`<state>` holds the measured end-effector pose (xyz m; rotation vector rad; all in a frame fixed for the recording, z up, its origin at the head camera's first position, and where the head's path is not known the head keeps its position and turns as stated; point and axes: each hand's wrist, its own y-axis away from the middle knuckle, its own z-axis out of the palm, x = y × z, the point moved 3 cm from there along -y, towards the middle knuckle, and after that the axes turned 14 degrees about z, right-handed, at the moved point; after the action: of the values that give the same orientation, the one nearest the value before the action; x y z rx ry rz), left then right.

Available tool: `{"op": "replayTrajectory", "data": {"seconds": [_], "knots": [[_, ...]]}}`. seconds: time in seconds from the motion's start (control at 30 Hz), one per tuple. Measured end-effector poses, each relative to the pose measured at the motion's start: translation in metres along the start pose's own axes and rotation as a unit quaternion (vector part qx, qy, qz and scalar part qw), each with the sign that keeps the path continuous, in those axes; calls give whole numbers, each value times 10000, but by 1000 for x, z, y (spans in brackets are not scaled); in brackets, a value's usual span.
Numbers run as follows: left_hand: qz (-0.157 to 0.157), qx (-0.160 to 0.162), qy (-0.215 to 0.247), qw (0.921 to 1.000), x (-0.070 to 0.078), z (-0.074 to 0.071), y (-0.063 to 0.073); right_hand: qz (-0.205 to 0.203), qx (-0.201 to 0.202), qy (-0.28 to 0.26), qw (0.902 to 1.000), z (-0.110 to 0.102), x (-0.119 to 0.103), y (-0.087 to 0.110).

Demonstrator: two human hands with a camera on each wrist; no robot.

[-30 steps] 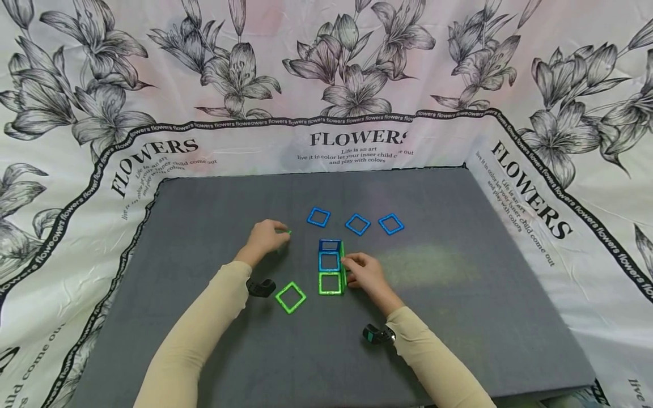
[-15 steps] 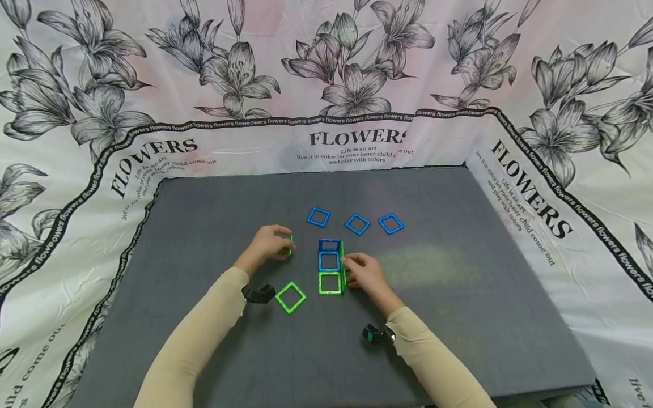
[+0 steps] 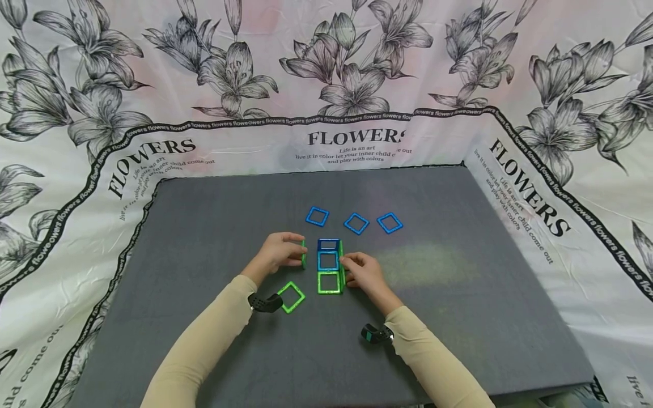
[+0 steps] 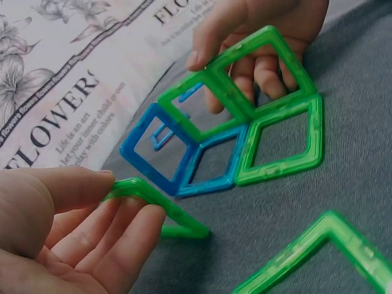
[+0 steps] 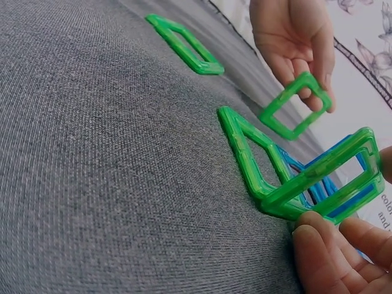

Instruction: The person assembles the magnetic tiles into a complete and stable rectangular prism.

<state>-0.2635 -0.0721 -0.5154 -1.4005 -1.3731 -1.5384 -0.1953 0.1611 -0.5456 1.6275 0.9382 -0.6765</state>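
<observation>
In the head view my left hand (image 3: 278,253) pinches a green square magnetic tile (image 3: 304,255) on edge, thumb above and fingers along its face. Just right of it stands a small build of magnetic tiles: a flat blue tile (image 4: 211,184), a flat green tile (image 4: 278,168) before it, a raised blue tile (image 4: 150,165) at the back. Two green tiles (image 4: 269,104) stand side by side along its right. Behind these my right hand (image 3: 364,271) holds them, thumb at the top edge, fingertips (image 5: 315,223) low on the outer face. A gap separates the held tile from the build.
A loose green tile (image 3: 297,304) lies left of the build, partly covered by the left wrist's black camera (image 3: 266,302). Beyond the build lie three blue tiles (image 3: 321,209) in a row. Flower-printed cloth (image 3: 357,136) rises behind the grey table (image 3: 484,340).
My left hand has moved right and a little nearer, bringing its green tile upright and closer to the build. The right hand keeps its place.
</observation>
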Motion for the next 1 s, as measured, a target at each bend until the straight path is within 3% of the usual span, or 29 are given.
{"op": "replayTrajectory", "data": {"seconds": [0.53, 1.0], "knots": [[11, 114, 495, 9987, -5, 16, -4, 11, -45, -66, 10000, 0, -1, -1], [20, 176, 424, 9989, -1, 26, -4, 15, -8, -92, 10000, -1, 0, 0]]}}
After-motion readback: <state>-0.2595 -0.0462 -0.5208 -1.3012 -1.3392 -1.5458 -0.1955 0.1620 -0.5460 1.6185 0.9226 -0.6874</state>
